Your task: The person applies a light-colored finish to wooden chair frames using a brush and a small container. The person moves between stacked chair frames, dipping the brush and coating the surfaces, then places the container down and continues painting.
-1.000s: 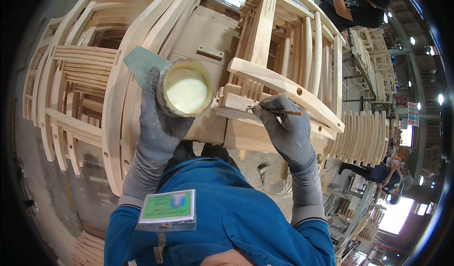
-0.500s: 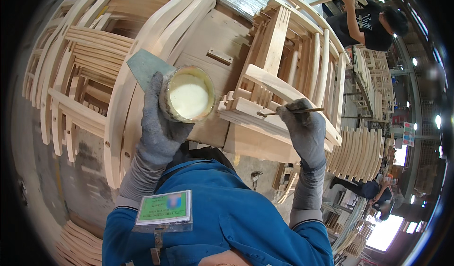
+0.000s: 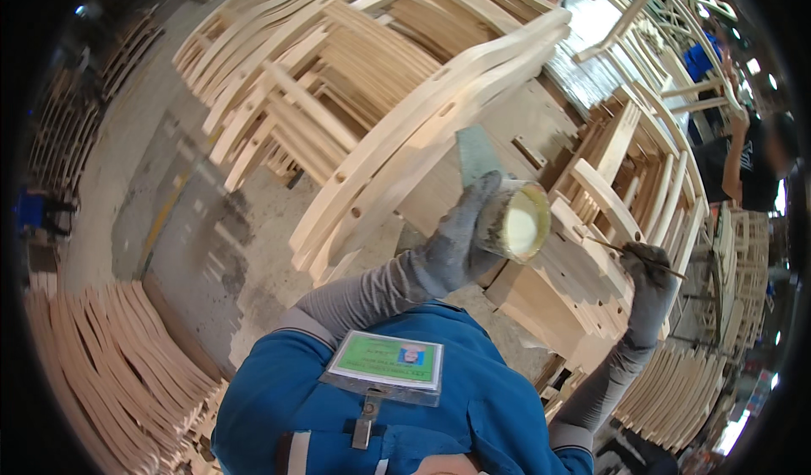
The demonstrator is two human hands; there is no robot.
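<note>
My left hand (image 3: 460, 243), in a grey glove, is closed around a round, stained cup (image 3: 493, 224). Thick white liquid (image 3: 521, 228) shows inside it. A flat grey-green piece (image 3: 477, 154) sticks out past the fingers of that hand; whether they grip it, I cannot tell. Pinched in my gloved right hand (image 3: 649, 285) is a thin wooden stick (image 3: 604, 244), its tip pointing left toward the cup. Beneath the stick lie pale wooden parts, with a curved wooden piece (image 3: 606, 198) just beyond them.
Curved wooden frames (image 3: 389, 61) are stacked at the upper left. A pile of bent slats (image 3: 118, 374) lies at the lower left, and another (image 3: 672, 399) stands at the lower right. A co-worker in a dark shirt (image 3: 752, 167) handles a wooden frame at the far right.
My view has swung left, so the bench and both hands appear farther right. The cup stays in my left hand and the stick in my right.
</note>
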